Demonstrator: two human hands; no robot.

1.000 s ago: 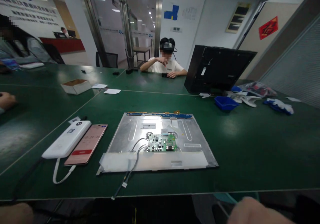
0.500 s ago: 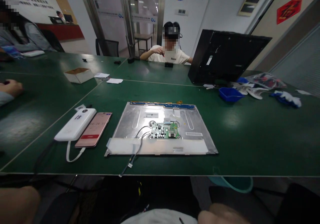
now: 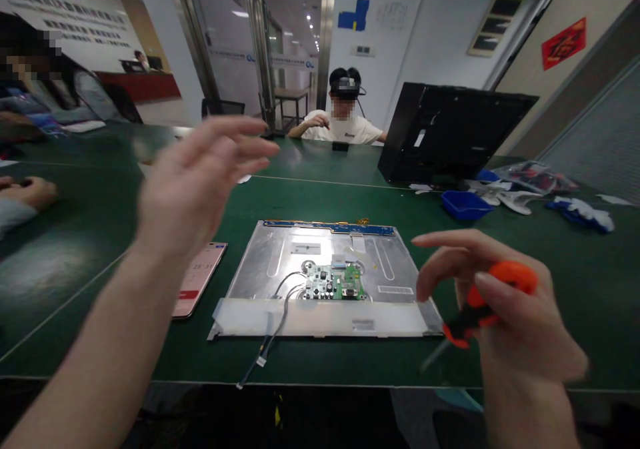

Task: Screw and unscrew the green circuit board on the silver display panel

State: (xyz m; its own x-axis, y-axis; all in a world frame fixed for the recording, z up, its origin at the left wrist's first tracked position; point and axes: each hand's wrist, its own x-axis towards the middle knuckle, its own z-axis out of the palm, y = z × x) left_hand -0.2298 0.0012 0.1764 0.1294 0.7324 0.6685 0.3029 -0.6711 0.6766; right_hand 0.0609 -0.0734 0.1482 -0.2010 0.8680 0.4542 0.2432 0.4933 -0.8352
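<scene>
A flat metal display panel (image 3: 260, 269) lies on the green table, with a green circuit board (image 3: 335, 282) at its middle and a blue strip board (image 3: 330, 227) along its far edge. Two cables (image 3: 285, 315) run from the board over the near edge. My left hand (image 3: 200, 175) is raised left of the panel, fingers spread, holding nothing. At the panel's right side, my right hand (image 3: 500, 302) is wrapped round an orange and black screwdriver (image 3: 513, 277), its blurred shaft pointing down and left.
A pink phone (image 3: 200, 279) lies left of the panel, partly behind my left arm. A black monitor (image 3: 450, 132), a blue tray (image 3: 465, 205) and gloves (image 3: 583, 214) stand or lie at the back right. One person (image 3: 345, 125) sits opposite; another's hand (image 3: 33, 192) is at far left.
Both my hands have risen from below the table edge into view, the right one with the screwdriver. The camera view has tilted up slightly, and my left arm now covers the white power bank.
</scene>
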